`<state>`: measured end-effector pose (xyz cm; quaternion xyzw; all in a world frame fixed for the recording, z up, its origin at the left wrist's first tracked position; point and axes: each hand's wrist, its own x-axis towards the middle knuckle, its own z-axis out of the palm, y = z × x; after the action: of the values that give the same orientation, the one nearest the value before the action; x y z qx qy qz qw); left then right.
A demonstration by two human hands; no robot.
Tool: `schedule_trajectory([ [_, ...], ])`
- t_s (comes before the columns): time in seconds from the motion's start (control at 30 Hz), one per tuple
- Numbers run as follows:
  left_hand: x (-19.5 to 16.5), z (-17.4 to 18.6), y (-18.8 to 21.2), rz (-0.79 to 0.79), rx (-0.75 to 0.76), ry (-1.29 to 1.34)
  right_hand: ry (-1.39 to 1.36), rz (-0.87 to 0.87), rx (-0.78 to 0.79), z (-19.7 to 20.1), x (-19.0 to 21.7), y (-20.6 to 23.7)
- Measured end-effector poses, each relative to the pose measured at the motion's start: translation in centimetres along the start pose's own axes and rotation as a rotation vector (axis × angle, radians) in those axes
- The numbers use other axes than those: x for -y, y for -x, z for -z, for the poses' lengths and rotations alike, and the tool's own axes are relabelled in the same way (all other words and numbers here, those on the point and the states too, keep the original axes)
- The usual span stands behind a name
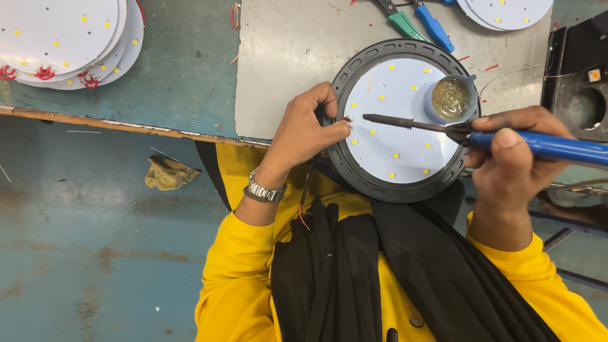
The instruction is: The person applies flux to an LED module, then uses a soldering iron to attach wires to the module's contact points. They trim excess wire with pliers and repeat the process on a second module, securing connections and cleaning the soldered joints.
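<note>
A round black lamp housing [354,171] with a white disc of small yellow LED chips [399,126] lies at the bench edge before me. My left hand [305,126] pinches thin red and black wires [345,119] against the disc's left rim. My right hand [516,158] grips a blue-handled soldering iron [551,147]; its dark tip [370,118] points left, close to the wires. A small blue-rimmed pot of yellowish flux [451,99] rests on the disc's upper right.
A stack of white LED discs [63,38] with red wires sits at the far left, another stack [506,11] at the top right. Green- and blue-handled pliers [418,25] lie behind the housing. A black box [579,76] stands at the right. A crumpled rag [168,173] lies on the floor.
</note>
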<state>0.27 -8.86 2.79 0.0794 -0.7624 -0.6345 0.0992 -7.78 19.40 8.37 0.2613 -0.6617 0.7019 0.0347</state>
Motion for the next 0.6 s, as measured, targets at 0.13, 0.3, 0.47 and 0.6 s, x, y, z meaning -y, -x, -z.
schedule_trajectory([
  [0.13,0.2,0.0,0.0,-0.014,0.005,0.017,-0.002,0.05,-0.055,2.4,-0.9,0.3],
  [0.3,1.2,-0.3,0.3,-0.105,-0.012,0.007,-0.003,0.03,-0.217,9.0,-3.3,1.2],
  [0.47,2.0,-0.6,0.5,-0.058,0.013,-0.014,0.113,-0.097,-0.463,22.1,-6.6,2.5],
  [0.6,1.4,-0.8,1.1,0.004,0.019,0.015,0.172,-0.199,-0.713,33.3,-8.5,3.6],
])
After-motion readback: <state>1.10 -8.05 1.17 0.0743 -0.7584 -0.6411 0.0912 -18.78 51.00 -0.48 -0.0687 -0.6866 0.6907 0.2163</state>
